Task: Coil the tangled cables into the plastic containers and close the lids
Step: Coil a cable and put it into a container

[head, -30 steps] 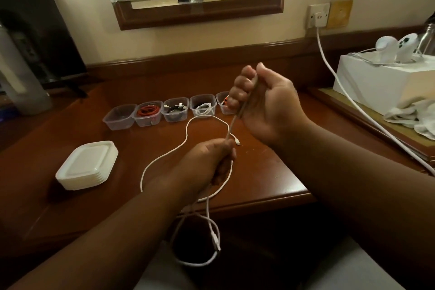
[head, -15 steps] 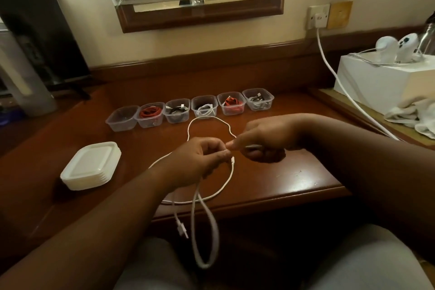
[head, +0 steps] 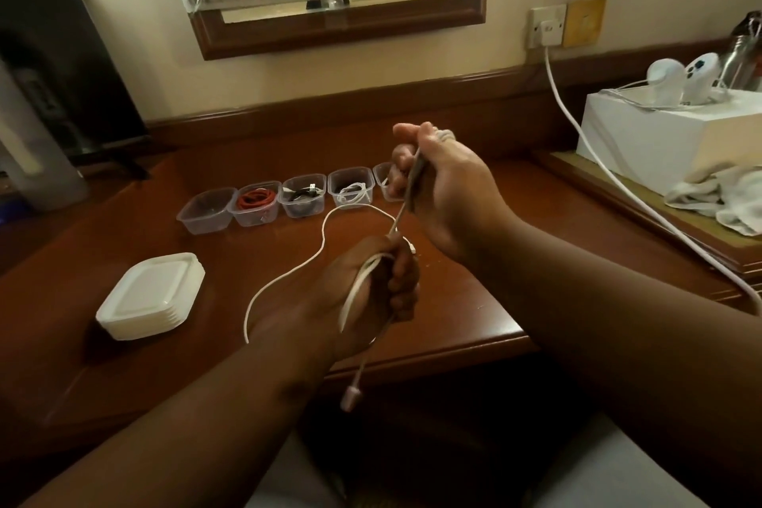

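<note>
White cable (head: 288,280) now drawn taut — right hand (head: 445,194) raised gripping it, left hand (head: 371,289) clutching coil.

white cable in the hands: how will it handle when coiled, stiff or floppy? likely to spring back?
Probably floppy: the white cable lies in loose curves on the desk, and its plug end droops below the left hand. Likely light: the right hand pulls a short span taut. It may spring open if released, so keep a grip until it is boxed.
</note>
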Available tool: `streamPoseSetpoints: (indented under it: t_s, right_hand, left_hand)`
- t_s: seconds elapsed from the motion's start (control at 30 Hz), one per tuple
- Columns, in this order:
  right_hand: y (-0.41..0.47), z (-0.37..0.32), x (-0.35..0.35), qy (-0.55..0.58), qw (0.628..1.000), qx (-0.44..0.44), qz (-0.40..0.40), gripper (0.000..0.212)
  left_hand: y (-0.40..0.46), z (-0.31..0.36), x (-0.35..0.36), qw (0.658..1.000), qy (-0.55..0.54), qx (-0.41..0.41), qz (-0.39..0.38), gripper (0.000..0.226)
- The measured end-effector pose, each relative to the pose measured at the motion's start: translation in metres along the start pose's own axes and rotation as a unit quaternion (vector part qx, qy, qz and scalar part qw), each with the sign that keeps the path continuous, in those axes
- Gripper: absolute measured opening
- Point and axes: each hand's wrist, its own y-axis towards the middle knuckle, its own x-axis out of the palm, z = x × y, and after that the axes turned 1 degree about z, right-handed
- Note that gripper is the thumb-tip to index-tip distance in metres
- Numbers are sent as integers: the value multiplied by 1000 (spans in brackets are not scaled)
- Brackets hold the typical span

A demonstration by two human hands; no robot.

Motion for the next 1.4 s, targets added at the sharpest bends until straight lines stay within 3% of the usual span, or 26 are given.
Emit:
streamPoseSetpoints:
  t_s: [0.07, 0.1, 0.17, 0.23, 0.27, 0.33, 0.43, 0.57, 0.63, 0.7, 0.77, 0.9, 1.0, 1.1, 1.17, 1.27, 1.33, 1.4]
  right_hand:
    - [1, 1, -1, -202, 976, -84, 15, 19]
    - [2, 1, -5, -335, 933, -132, 13, 18]
    - [3, -1, -16, -596, 767, -233, -45, 23]
    - [3, -3, -27, -742, 600, -264, -139, 39]
    - [4, -4, -33, -782, 547, -250, -165, 52]
    - [4, -5, -41, -817, 504, -213, -181, 72]
    - [5, -9, -43, -832, 498, -171, -178, 71]
    - [4, -14, -47, -842, 469, -184, -192, 68]
    - [3, -14, -48, -859, 438, -178, -197, 65]
    - [2, -10, -47, -865, 435, -147, -202, 54]
    - [2, -6, -45, -839, 495, -52, -220, 46]
    - [4, -2, -41, -629, 711, 186, -252, 49]
    - [5, -4, -41, -527, 769, 235, -275, 52]
    - [5, -9, -45, -466, 798, 267, -273, 56]
    - [4, -13, -45, -516, 771, 269, -256, 55]
    - [0, -13, -40, -697, 648, 206, -229, 49]
    - [-2, -11, -38, -738, 614, 182, -215, 49]
    - [-3, -11, -38, -769, 587, 157, -201, 49]
  left_hand:
    - [-2, 1, -4, 998, -7, -12, -54, 37]
    - [-4, 2, -7, 997, 3, -11, -76, 34]
    - [-8, 6, -11, 994, 23, -10, -108, 30]
    - [-9, 15, -17, 991, 27, -43, -121, 30]
    - [-8, 21, -22, 990, 54, -56, -117, 28]
    - [-9, 33, -33, 977, 190, -58, -77, 23]
    - [-9, 49, -48, 941, 333, -55, -6, 32]
    - [-8, 56, -58, 944, 323, -63, 19, 43]
    - [-7, 57, -60, 932, 353, -35, 69, 44]
    - [-3, 56, -62, 925, 357, 6, 129, 42]
    - [1, 56, -63, 926, 335, 36, 172, 42]
    - [8, 60, -58, 941, 257, 58, 211, 53]
    - [8, 57, -59, 956, 212, 48, 197, 61]
    - [8, 47, -64, 957, 195, 83, 199, 40]
    - [11, 44, -66, 947, 173, 98, 254, 29]
    - [14, 41, -65, 934, 167, 100, 300, 15]
    - [14, 40, -65, 919, 222, 98, 311, 19]
    - [13, 41, -66, 881, 333, 102, 320, 29]
